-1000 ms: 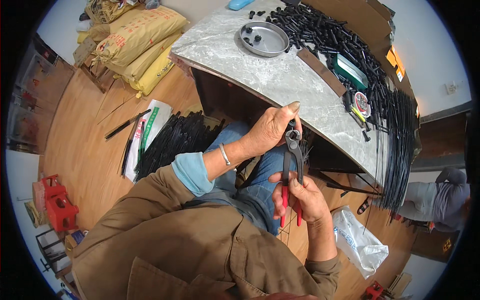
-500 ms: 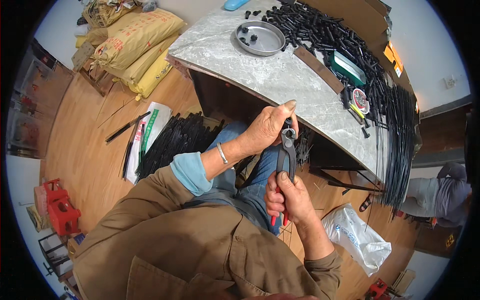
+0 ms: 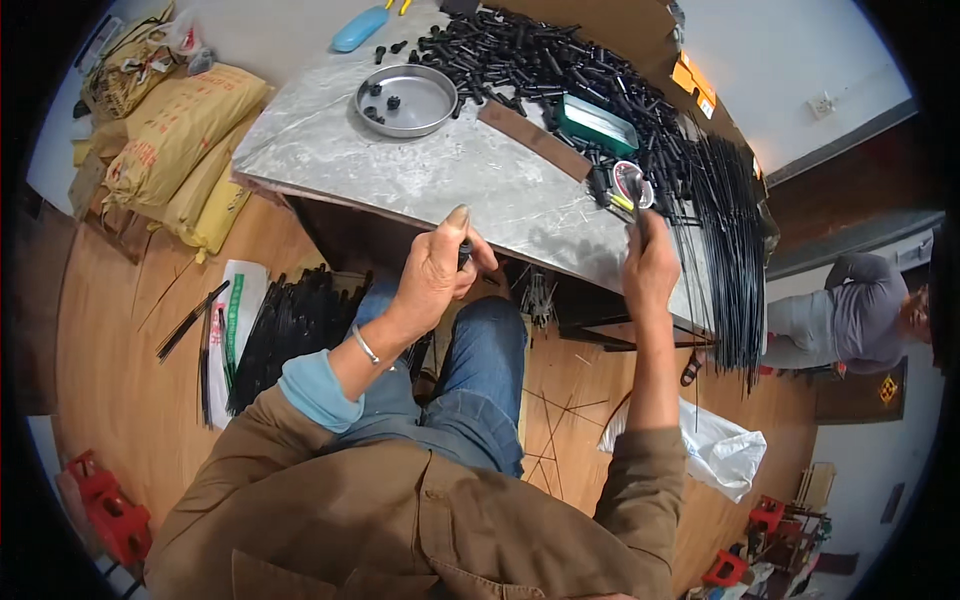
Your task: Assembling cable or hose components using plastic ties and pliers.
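My left hand (image 3: 430,272) is raised in front of my knees, closed around a small black cylindrical part (image 3: 465,252); most of it is hidden by the fingers. My right hand (image 3: 652,266) reaches over the table's right front edge, wrapped round a pair of pliers (image 3: 637,236). The pliers' jaws are over a small round red-and-white dish (image 3: 646,190) of tiny pieces. Whether the jaws grip anything is too small to tell. Beside the dish lies a yellow-green tool (image 3: 620,203).
On the grey table (image 3: 400,170) are a round metal tray (image 3: 425,100), a brown flat bar (image 3: 535,142), a green box (image 3: 598,122) and a pile of black parts (image 3: 560,65). Long black rods (image 3: 735,270) overhang its right edge. Another person (image 3: 850,310) is at far right.
My right hand has carried the pliers away from the left hand, forward and right to the dish. The left hand still holds the black part. The view has shifted rightward.
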Available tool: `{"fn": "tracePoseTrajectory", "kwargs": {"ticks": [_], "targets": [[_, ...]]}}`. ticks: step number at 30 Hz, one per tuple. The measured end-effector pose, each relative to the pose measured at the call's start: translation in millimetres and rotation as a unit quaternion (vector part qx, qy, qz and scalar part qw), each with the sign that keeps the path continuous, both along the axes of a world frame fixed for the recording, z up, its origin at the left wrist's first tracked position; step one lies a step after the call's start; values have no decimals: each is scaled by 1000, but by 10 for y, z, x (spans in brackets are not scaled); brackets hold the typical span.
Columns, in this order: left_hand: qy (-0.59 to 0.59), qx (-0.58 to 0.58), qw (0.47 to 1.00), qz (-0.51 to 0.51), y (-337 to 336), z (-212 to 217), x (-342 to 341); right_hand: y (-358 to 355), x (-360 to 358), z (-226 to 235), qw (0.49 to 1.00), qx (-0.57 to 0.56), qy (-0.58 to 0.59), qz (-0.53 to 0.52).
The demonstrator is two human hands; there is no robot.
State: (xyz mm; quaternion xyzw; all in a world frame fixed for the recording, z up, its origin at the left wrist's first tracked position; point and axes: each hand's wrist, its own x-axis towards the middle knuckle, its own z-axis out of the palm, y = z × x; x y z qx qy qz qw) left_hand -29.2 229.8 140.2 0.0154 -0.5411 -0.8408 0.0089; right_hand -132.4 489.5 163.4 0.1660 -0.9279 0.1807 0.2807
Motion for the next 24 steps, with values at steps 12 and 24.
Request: {"fn": "tracePoseTrajectory", "kwargs": {"ticks": [12,24], "targets": [[-36,23,999,-23,-77,-132,-239,65,-1301,77,969,161,-152,-108],[-43,41,997,-47,-112,-188,-360,18,-1479,65,966,166,-146,-134]]}}
